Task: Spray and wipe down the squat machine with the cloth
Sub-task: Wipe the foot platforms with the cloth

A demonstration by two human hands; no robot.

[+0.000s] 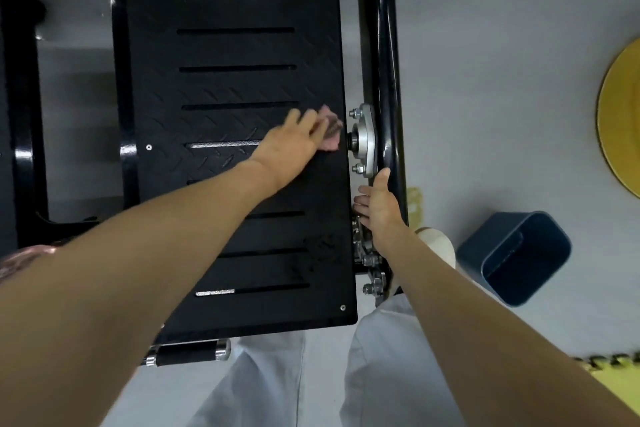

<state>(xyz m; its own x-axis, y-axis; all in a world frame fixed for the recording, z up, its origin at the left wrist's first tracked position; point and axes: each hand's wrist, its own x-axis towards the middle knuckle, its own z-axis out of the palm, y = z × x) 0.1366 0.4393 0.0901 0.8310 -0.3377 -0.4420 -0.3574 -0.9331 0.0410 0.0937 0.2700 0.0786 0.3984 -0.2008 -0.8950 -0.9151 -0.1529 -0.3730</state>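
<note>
The squat machine's black footplate (225, 87), with diamond tread and several slots, fills the middle of the view. My left hand (292, 146) presses a pink cloth (330, 130) flat against the plate near its right edge, fingers spread over it. My right hand (379, 204) rests with straight fingers in the gap between the plate's right edge and the black upright post (381, 45), just below a silver bearing mount (365, 140). No spray bottle is in view.
A dark blue bin (516, 256) stands on the grey floor to the right. A yellow disc (623, 118) lies at the right edge, and yellow foam matting (613, 371) sits at the lower right. A black handle with chrome ends (188, 352) juts out below the plate. My legs stand beneath.
</note>
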